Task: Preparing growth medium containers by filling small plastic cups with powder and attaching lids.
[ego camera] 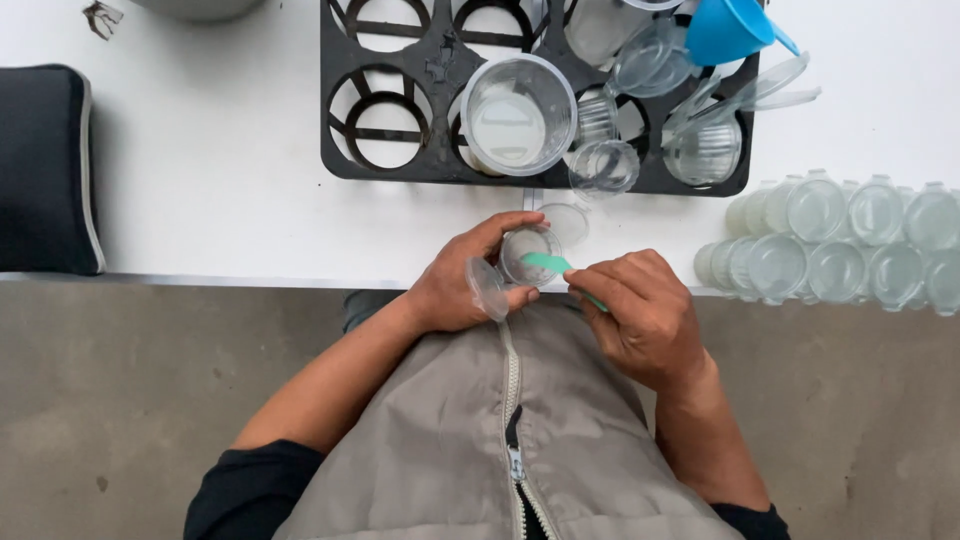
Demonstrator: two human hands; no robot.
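Note:
My left hand [462, 280] grips a small clear plastic cup [528, 252] at the near edge of the white table [220, 170]. The cup's hinged lid [487, 288] hangs open at its left side. My right hand [640, 315] pinches a small green spoon [548, 263], whose bowl rests over the cup's mouth. A loose clear lid [566, 222] lies on the table just behind the cup.
A black tray [340, 110] with round holes holds a large clear tub [518, 115], several small clear cups and lids, and a blue funnel [728, 28]. Rows of closed filled cups [840, 245] stand at the right. A dark cushion [45, 170] lies at the left.

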